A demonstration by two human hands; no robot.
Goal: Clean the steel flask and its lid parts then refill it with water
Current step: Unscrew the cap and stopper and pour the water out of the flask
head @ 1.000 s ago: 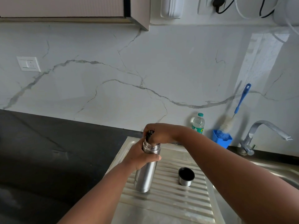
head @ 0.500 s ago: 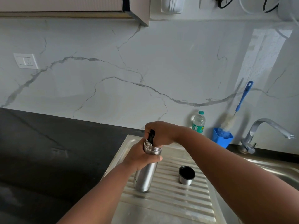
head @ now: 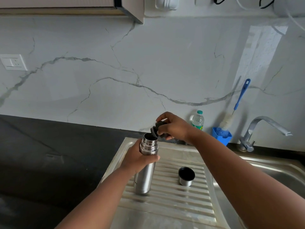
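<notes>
The steel flask (head: 145, 176) stands upright on the ribbed steel draining board (head: 173, 204), its mouth uncovered. My left hand (head: 138, 158) grips the flask just below its threaded neck. My right hand (head: 173, 125) holds the black stopper (head: 156, 128) just above and to the right of the mouth, tilted. The steel cup lid (head: 186, 176) stands open side up on the draining board to the right of the flask.
A blue holder (head: 222, 135) with a blue-handled bottle brush (head: 237, 101) stands at the wall, beside a small plastic water bottle (head: 198, 120). The tap (head: 262, 128) rises over the sink basin (head: 280, 172) at right. Dark countertop (head: 49, 154) lies to the left.
My right hand has lifted the black stopper out of the flask's mouth and moved it up and to the right. The left hand keeps its grip on the flask.
</notes>
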